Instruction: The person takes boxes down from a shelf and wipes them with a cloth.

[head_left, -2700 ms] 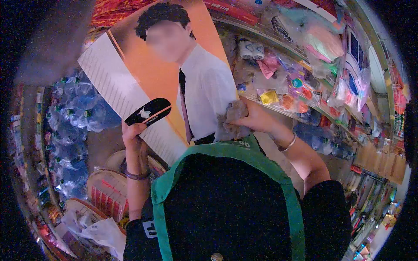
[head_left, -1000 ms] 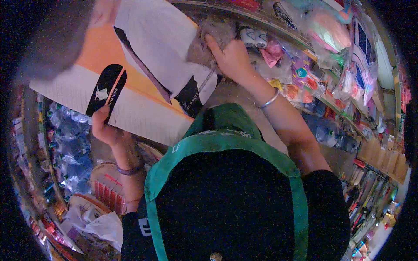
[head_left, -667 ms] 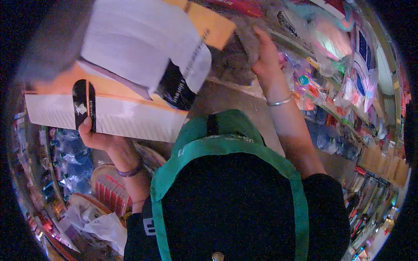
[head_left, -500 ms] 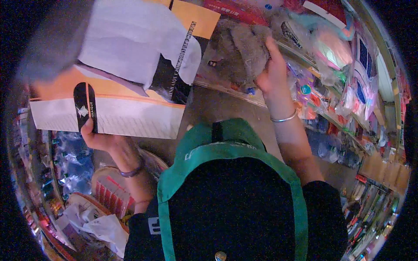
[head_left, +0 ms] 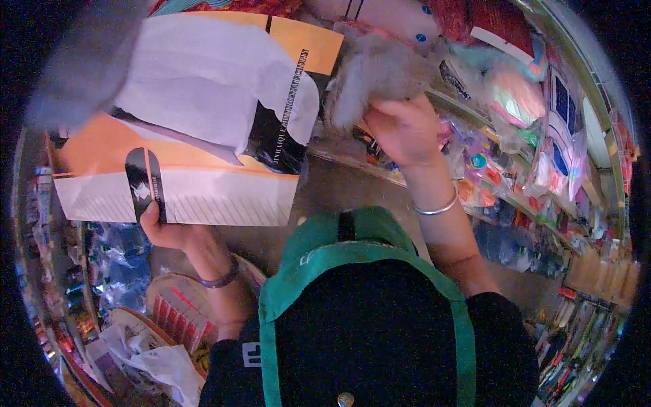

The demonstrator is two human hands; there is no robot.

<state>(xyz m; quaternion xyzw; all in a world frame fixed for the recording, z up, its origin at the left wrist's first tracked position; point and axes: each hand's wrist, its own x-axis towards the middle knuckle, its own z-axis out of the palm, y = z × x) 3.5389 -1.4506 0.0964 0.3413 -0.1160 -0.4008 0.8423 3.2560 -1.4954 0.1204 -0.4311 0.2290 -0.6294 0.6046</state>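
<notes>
A large flat garment package (head_left: 230, 197), printed orange, white and black with a pale garment shape on it, is gripped at its lower edge by my left hand (head_left: 173, 230). My thumb presses on its front beside a black rounded label (head_left: 141, 180); the other fingers are hidden behind. To the right of the package, my right hand (head_left: 407, 132) is closed on a fuzzy grey cloth (head_left: 369, 74), which is smeared by motion. The cloth hangs over the upper right corner area of the package.
Shelves with plastic-wrapped goods (head_left: 515, 95) run along the right side. At the lower left are a round basket-like container (head_left: 180, 305) and a white plastic bag (head_left: 159, 366). Blue wrapped packs (head_left: 122, 264) stand at left. A grey blurred shape (head_left: 88, 68) covers the upper left corner.
My right hand has swung left towards the package with the grey cloth, which is now bunched and blurred. The package and my left hand sit slightly lower and further right in view.
</notes>
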